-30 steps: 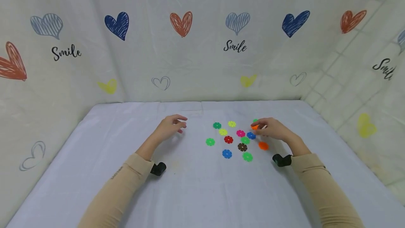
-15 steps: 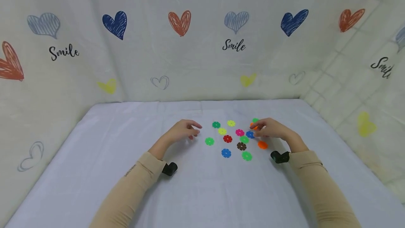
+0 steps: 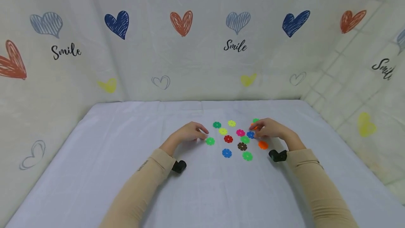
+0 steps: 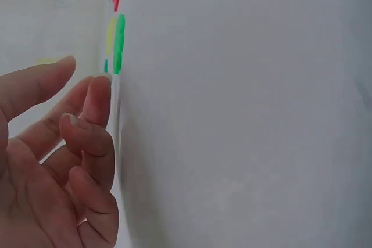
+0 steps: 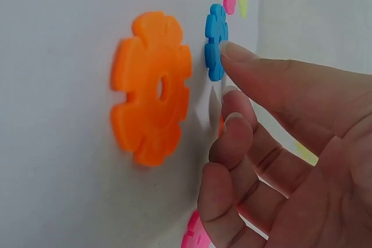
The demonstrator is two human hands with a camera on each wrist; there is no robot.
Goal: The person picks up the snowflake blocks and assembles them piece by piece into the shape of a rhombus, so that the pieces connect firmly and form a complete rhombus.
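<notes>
Notched, flower-shaped plastic discs lie flat on the white tablecloth. My left hand (image 3: 191,132) has its fingertips right at a light green disc (image 3: 210,141); in the left wrist view its thumb stands apart from loosely bent fingers (image 4: 96,100), with nothing between them. My right hand (image 3: 269,128) is low over the right side of the group, thumb and fingers apart. Its thumb tip overlaps a blue disc (image 5: 215,42) in the right wrist view, while a bit of orange disc shows behind the fingers. A nearer orange disc (image 5: 151,88) lies beside that hand.
Among the other discs are a red one (image 3: 228,139), a brown one (image 3: 242,146), a pink one (image 3: 240,133) and a blue one (image 3: 226,153). Beyond the table's back edge hangs a white curtain (image 3: 202,59) printed with hearts. Each wrist carries a small black camera (image 3: 179,166).
My left hand has moved right and slightly nearer, from bare cloth to the light green disc. My right hand has barely shifted, and the discs lie where they were.
</notes>
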